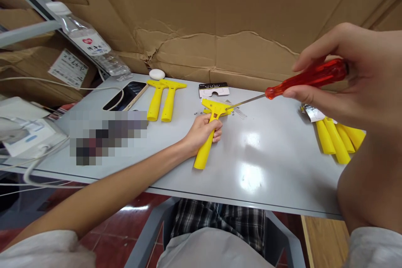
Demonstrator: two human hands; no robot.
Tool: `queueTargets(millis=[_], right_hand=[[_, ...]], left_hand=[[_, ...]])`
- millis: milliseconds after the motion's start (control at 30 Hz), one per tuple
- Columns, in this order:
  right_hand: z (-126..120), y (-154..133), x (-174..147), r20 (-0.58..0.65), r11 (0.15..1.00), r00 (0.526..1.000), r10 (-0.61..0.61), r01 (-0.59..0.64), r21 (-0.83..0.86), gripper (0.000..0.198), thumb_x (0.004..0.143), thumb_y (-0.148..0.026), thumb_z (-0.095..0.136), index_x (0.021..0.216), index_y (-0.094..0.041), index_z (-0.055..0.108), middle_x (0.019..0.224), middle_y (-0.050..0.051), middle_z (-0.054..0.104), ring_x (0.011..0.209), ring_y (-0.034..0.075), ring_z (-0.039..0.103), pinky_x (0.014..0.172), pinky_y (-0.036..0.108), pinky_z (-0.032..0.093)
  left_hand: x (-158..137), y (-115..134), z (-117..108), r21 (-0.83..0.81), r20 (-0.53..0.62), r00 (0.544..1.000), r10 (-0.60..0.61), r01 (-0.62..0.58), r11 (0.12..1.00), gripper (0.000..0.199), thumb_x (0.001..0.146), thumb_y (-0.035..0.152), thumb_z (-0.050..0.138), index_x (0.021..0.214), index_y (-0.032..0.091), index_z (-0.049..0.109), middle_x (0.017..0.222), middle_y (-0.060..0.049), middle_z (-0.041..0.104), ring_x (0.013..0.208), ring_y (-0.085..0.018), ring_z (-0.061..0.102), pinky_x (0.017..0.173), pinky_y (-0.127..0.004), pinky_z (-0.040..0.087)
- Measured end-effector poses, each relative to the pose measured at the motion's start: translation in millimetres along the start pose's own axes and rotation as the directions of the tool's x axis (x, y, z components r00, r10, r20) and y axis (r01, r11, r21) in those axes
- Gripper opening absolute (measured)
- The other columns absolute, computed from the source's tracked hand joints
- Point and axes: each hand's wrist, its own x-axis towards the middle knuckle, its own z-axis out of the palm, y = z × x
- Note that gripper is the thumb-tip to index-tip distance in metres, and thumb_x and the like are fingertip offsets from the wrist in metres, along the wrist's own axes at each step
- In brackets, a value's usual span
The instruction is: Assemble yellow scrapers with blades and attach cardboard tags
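My left hand (204, 134) is wrapped round the handle of a yellow scraper (204, 155), holding its wide head away from me. In my right hand (339, 67) is a screwdriver with a clear red handle (307, 77). Its thin metal shaft slants down to the left, and the tip meets the right side of the scraper's head. Another yellow piece lies partly hidden behind that head. Several small screws (233, 113) and a flat, pale blade-like strip (240, 112) are on the table close by.
Two yellow scrapers (168, 102) lie left of centre, near a phone (125, 96) and a white oval object (157, 74). A black-and-white packet (214, 89) rests behind. More yellow handles (334, 138) are at right. A plastic bottle (91, 42) leans at left, above cables and a white power strip (34, 138).
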Motion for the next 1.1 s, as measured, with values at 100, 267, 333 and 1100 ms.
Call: queueTargets(millis=[100, 267, 333, 1100], right_hand=[[2.8, 0.2, 2.3, -0.018, 0.999, 1.000, -0.019, 0.019, -0.033, 0.027, 0.094, -0.046, 0.082, 0.094, -0.029, 0.062, 0.071, -0.007, 0.071, 0.062, 0.018, 0.070, 0.060, 0.038, 0.054], [1.6, 4.0, -1.9, 0.085, 0.999, 0.995, 0.047, -0.050, 0.022, 0.023, 0.090, -0.037, 0.079, 0.104, -0.031, 0.062, 0.088, -0.003, 0.075, 0.080, 0.024, 0.080, 0.063, 0.039, 0.061], [0.1, 5.2, -3.6, 0.123, 0.995, 0.991, 0.049, -0.059, 0.079, 0.029, 0.086, -0.032, 0.080, 0.109, -0.034, 0.063, 0.097, -0.003, 0.076, 0.086, 0.025, 0.083, 0.062, 0.037, 0.064], [0.6, 3.8, -8.1, 0.136, 0.993, 0.986, 0.098, -0.089, -0.071, 0.035, 0.092, -0.062, 0.079, 0.106, -0.031, 0.069, 0.092, -0.003, 0.074, 0.079, 0.016, 0.071, 0.068, 0.037, 0.053]], left_hand=[[0.5, -0.1, -0.3, 0.003, 0.006, 1.000, 0.001, -0.001, 1.000, 0.027, 0.066, 0.017, 0.075, 0.067, 0.021, 0.049, 0.059, 0.006, 0.044, 0.051, -0.008, 0.044, 0.046, -0.023, 0.034], [1.3, -0.9, 0.1, -0.011, -0.001, 1.000, 0.008, -0.008, 1.000, 0.026, 0.066, 0.017, 0.074, 0.066, 0.021, 0.049, 0.059, 0.005, 0.044, 0.051, -0.008, 0.044, 0.046, -0.023, 0.034], [1.1, -1.0, 0.4, -0.009, -0.002, 1.000, 0.005, -0.005, 1.000, 0.026, 0.066, 0.017, 0.074, 0.066, 0.021, 0.049, 0.059, 0.005, 0.044, 0.050, -0.008, 0.044, 0.046, -0.023, 0.034], [2.4, -0.9, -0.7, -0.019, 0.003, 1.000, 0.009, -0.009, 1.000, 0.026, 0.064, 0.017, 0.075, 0.065, 0.020, 0.049, 0.057, 0.005, 0.044, 0.050, -0.008, 0.045, 0.045, -0.022, 0.034]])
